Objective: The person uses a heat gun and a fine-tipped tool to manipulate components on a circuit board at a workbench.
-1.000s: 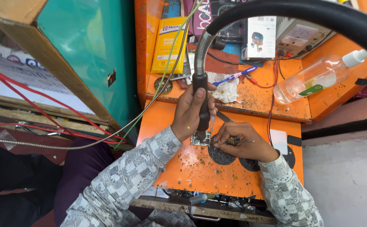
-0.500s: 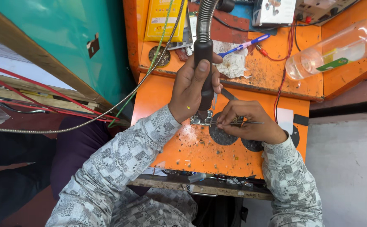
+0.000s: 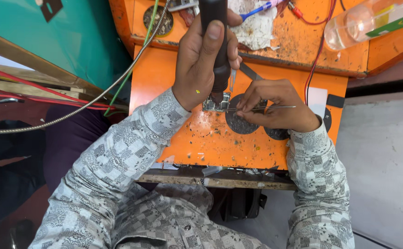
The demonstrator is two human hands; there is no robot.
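left hand (image 3: 199, 64) gripping black hot-air wand (image 3: 215, 41) over small metal board (image 3: 216, 104), right hand (image 3: 275, 108) pinching tweezers (image 3: 266, 108)

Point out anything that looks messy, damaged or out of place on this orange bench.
The orange bench is speckled with dark burn spots and specks around the small metal part. A stained white rag lies crumpled on the upper shelf, and a clear plastic bottle lies on its side there.

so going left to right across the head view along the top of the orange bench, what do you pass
teal panel → metal hose → left hand on the black tool handle → small metal part → right hand with tweezers → red wire → clear bottle
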